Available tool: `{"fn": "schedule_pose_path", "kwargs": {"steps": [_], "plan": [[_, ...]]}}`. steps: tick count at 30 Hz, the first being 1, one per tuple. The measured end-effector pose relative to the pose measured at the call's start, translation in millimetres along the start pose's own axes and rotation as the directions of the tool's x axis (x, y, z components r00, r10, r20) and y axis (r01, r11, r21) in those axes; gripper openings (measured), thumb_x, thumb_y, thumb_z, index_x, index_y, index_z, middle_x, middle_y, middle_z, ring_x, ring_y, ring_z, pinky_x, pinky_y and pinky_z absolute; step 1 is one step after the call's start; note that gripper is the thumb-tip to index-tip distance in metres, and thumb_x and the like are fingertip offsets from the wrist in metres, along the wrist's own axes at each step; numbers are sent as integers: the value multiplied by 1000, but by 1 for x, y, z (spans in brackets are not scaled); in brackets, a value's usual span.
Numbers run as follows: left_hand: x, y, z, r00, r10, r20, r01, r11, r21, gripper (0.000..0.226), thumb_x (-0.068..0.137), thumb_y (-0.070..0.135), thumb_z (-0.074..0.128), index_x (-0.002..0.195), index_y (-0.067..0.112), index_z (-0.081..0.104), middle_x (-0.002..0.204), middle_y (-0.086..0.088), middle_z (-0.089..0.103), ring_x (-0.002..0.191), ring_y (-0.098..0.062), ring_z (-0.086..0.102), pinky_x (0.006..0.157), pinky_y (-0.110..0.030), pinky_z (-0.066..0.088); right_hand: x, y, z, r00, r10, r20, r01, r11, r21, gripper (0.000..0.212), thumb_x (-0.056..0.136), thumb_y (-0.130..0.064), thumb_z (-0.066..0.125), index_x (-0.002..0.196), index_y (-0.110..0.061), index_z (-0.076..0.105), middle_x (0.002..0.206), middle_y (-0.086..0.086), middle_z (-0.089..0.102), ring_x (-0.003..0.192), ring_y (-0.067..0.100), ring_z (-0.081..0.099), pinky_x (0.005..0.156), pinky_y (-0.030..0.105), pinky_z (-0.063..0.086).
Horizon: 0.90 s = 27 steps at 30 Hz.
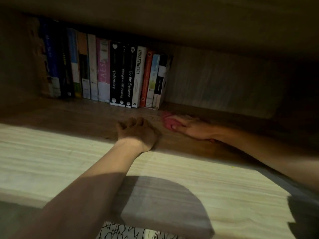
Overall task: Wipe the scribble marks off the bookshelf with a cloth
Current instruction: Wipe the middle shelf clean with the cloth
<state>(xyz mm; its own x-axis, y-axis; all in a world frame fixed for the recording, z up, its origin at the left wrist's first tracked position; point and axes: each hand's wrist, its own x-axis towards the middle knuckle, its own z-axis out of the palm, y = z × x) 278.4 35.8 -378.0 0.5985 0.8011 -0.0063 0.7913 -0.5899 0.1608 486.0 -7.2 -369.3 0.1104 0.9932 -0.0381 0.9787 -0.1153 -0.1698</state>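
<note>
Left grip [138, 133] on shelf [77, 116]; right grip [195, 130] holds pink, perhaps crumpled cloth [168, 123].

Light is low on my feed. The bookshelf [69, 114] recess reads dim brown, and its upper board [172, 19] fills the top of view. A row of books [110, 71] stands spine-out at left-centre against a grey-grained back panel [224, 80]. Foreground: a pale wood-grain surface [51, 157], brightly lit, crossed by a rounded shadow [164, 204]. Black-on-white patterned fabric [120, 230] sits at the bottom edge, blurred.
</note>
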Motion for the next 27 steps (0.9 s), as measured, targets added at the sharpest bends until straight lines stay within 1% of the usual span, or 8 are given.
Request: {"fn": "schedule_pose_path", "kwargs": {"steps": [2, 4, 7, 12, 16, 18, 21, 27], "plan": [[-1, 0, 0, 1000, -1, -9, 1, 1000, -4, 53, 103, 42, 17, 145, 12, 29, 156, -5, 21, 145, -28, 13, 115, -57, 7, 9, 10, -6, 999, -18, 33, 14, 991, 131, 46, 103, -39, 32, 148, -30, 28, 152, -1, 32, 140, 18, 28, 116, 33, 18], [-2, 0, 0, 1000, -3, -5, 3, 1000, -12, 54, 103, 43, 17, 145, 11, 29, 156, -6, 21, 145, -29, 12, 115, -57, 6, 29, 22, -12, 993, 119, 1, -117, 975, 188, 49, 103, -43, 28, 150, -29, 23, 156, 1, 26, 142, 20, 26, 117, 38, 19], [-2, 0, -1, 1000, 3, -13, -3, 1000, -30, 55, 101, 44, 19, 146, 13, 29, 157, -5, 19, 146, -29, 12, 115, -56, 8, 59, 23, -14, 943, 310, -119, -294, 946, 136, 53, 101, -51, 21, 151, -31, 21, 159, 0, 19, 143, 21, 23, 116, 38, 21], [-4, 2, -3, 1000, -2, -24, 1, 999, -42, 57, 101, 42, 18, 150, 13, 24, 159, -4, 14, 147, -28, 7, 115, -57, 3, 18, -15, -2, 997, 81, -13, -81, 996, 49, 52, 102, -51, 24, 151, -34, 18, 158, -5, 19, 144, 17, 18, 117, 37, 9], [-4, 4, -3, 1000, -8, 1, 8, 999, -47, 59, 102, 41, 15, 153, 11, 11, 161, -5, 4, 148, -29, 0, 116, -57, -2, -9, -6, -6, 997, -56, 46, 47, 984, 174, 44, 103, -33, 36, 147, -29, 31, 145, -8, 36, 130, 9, 33, 106, 14, 22], [-4, 5, -4, 1000, -22, 1, 22, 998, -66, 58, 102, 40, 17, 152, 10, 14, 161, -5, 6, 147, -29, 1, 115, -57, -3, 13, 4, -13, 997, 56, 51, -67, 962, 265, 46, 103, -39, 33, 148, -30, 27, 149, -2, 36, 133, 15, 36, 111, 28, 27], [-1, 2, -1, 1000, -6, -7, 6, 999, -38, 58, 102, 42, 18, 151, 10, 20, 160, -4, 12, 147, -29, 5, 114, -59, -1, 54, 5, -11, 965, 245, -96, -227, 960, 164, 49, 102, -49, 20, 149, -36, 22, 157, 0, 22, 143, 22, 23, 117, 41, 17], [0, 2, -3, 1000, -6, 0, 6, 996, -93, 59, 102, 45, 21, 152, 15, 19, 161, -3, 10, 147, -28, 4, 113, -58, -1, 23, -32, -2, 995, 85, -52, -85, 996, 8, 52, 101, -52, 25, 150, -36, 20, 159, -4, 18, 145, 20, 17, 118, 44, 10]]}}
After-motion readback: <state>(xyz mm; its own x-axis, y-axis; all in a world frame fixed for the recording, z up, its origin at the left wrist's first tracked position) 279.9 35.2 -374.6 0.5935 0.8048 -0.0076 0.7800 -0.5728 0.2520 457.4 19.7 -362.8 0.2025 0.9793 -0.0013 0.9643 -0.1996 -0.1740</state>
